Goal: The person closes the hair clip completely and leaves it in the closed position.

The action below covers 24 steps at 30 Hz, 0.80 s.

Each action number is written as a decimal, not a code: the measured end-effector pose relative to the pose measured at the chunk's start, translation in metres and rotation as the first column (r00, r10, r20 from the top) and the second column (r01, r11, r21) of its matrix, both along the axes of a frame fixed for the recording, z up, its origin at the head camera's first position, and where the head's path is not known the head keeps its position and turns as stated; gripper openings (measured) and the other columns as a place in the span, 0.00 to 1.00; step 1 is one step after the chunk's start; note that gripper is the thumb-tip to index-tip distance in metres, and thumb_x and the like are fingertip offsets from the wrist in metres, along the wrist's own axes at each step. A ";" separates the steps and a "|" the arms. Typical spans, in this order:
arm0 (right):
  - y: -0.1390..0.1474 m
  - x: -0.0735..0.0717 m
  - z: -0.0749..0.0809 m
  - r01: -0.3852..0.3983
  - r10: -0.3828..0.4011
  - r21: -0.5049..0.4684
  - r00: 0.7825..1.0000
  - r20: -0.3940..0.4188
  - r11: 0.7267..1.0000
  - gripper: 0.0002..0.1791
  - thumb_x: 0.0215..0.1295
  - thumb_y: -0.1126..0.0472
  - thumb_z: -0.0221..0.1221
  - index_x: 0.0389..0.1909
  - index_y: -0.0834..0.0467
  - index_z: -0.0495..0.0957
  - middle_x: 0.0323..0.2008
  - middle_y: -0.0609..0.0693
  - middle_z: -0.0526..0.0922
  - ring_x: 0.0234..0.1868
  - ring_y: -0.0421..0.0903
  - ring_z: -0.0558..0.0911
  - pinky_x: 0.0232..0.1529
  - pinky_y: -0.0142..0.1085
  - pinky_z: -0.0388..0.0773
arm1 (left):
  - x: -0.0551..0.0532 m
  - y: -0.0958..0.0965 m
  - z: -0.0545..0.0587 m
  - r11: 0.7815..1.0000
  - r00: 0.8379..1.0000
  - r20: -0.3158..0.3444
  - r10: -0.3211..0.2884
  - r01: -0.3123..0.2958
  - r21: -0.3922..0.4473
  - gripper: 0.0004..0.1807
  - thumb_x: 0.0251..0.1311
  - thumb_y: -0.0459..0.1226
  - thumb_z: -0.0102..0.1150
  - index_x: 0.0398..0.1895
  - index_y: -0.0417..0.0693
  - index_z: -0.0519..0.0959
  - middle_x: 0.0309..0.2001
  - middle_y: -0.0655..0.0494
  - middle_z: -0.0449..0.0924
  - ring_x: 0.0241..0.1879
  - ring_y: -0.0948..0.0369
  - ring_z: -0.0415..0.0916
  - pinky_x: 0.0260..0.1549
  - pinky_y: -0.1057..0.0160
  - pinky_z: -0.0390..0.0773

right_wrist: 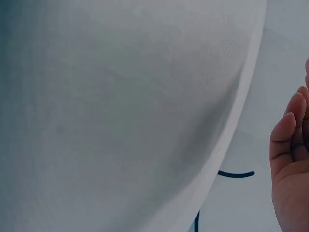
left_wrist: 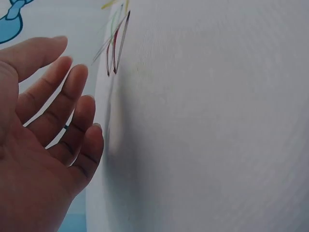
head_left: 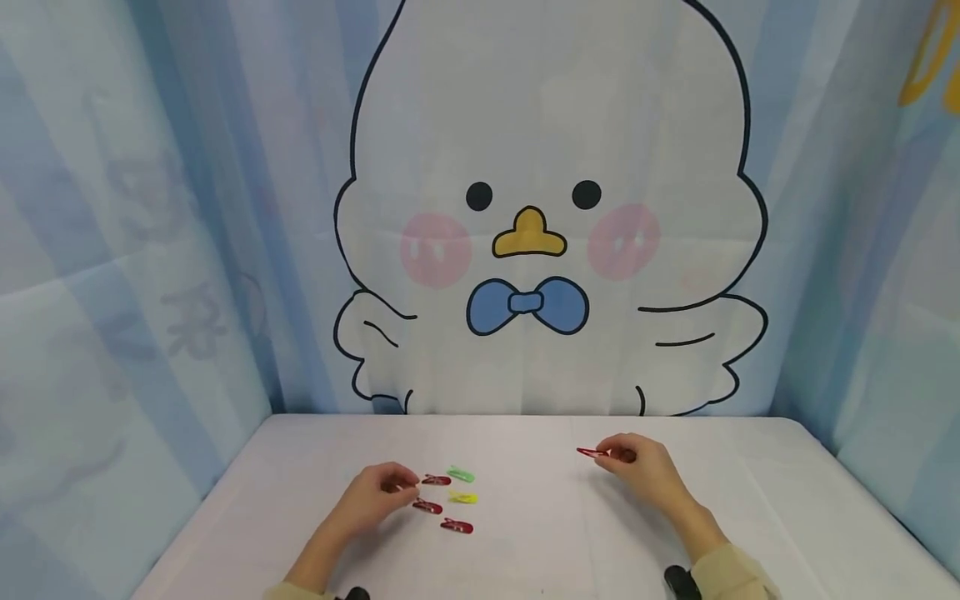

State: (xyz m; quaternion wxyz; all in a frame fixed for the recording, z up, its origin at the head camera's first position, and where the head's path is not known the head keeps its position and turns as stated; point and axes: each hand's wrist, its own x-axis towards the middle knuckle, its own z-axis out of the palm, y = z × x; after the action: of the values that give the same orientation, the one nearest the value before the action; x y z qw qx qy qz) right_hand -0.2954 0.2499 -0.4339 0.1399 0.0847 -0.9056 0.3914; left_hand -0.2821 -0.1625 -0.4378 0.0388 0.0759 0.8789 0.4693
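Observation:
My right hand (head_left: 643, 468) pinches a red hair clip (head_left: 591, 452) between thumb and fingertips, over the right part of the table. In the right wrist view only part of that hand (right_wrist: 292, 164) shows, and the clip is out of sight. On the left, my left hand (head_left: 375, 497) has its fingertips right beside a group of snap hair clips. Its fingers are loosely bent with nothing between them in the left wrist view. The group has a green clip (head_left: 461, 474), a yellow clip (head_left: 463, 497) and red clips (head_left: 437, 480), (head_left: 427, 506), (head_left: 457, 526).
The white table (head_left: 540, 550) ends at a hanging cloth (head_left: 540, 125) printed with a cartoon bird. More blue patterned cloth (head_left: 112, 292) hangs along both sides. Dark bands (head_left: 681, 582) show at the wrists, near the beige sleeves (head_left: 731, 575).

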 end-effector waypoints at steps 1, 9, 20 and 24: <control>0.001 -0.002 -0.001 -0.005 0.005 0.009 1.000 0.015 1.000 0.06 0.59 0.64 0.71 0.36 0.55 0.86 0.27 0.45 0.76 0.31 0.43 0.73 0.33 0.34 0.70 | 0.000 -0.002 -0.001 1.000 1.000 0.001 -0.012 0.012 -0.002 0.09 0.61 0.35 0.68 0.42 0.41 0.82 0.34 0.56 0.79 0.35 0.58 0.73 0.33 0.59 0.74; 0.008 -0.015 -0.003 -0.084 0.072 0.070 0.986 0.152 0.994 0.04 0.59 0.62 0.71 0.33 0.53 0.86 0.26 0.44 0.76 0.30 0.44 0.72 0.32 0.37 0.69 | -0.004 -0.009 -0.009 0.992 0.993 0.004 -0.119 0.119 -0.029 0.13 0.54 0.34 0.72 0.42 0.43 0.83 0.34 0.56 0.76 0.36 0.57 0.70 0.36 0.58 0.70; 0.010 -0.019 -0.012 -0.095 0.057 0.141 0.965 0.256 0.985 0.05 0.58 0.64 0.72 0.32 0.54 0.85 0.27 0.46 0.75 0.32 0.45 0.71 0.36 0.39 0.68 | -0.006 -0.006 -0.009 0.988 0.994 0.055 -0.096 0.102 -0.113 0.10 0.53 0.31 0.72 0.38 0.47 0.83 0.33 0.55 0.74 0.35 0.56 0.69 0.36 0.57 0.69; 0.011 -0.021 -0.015 -0.087 0.045 0.147 0.962 0.268 0.985 0.05 0.59 0.63 0.71 0.34 0.54 0.85 0.29 0.46 0.75 0.34 0.46 0.71 0.37 0.40 0.68 | -0.008 -0.006 -0.009 0.989 0.995 0.050 -0.087 0.092 -0.114 0.09 0.53 0.30 0.72 0.37 0.47 0.83 0.32 0.55 0.74 0.35 0.57 0.68 0.35 0.57 0.69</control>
State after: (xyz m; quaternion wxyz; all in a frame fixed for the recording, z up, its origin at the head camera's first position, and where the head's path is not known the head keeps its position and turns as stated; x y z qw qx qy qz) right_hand -0.3166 0.2610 -0.4486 -0.0021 0.0728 -0.9408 0.3311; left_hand -0.2899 -0.1687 -0.4472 0.0836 0.1023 0.8994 0.4168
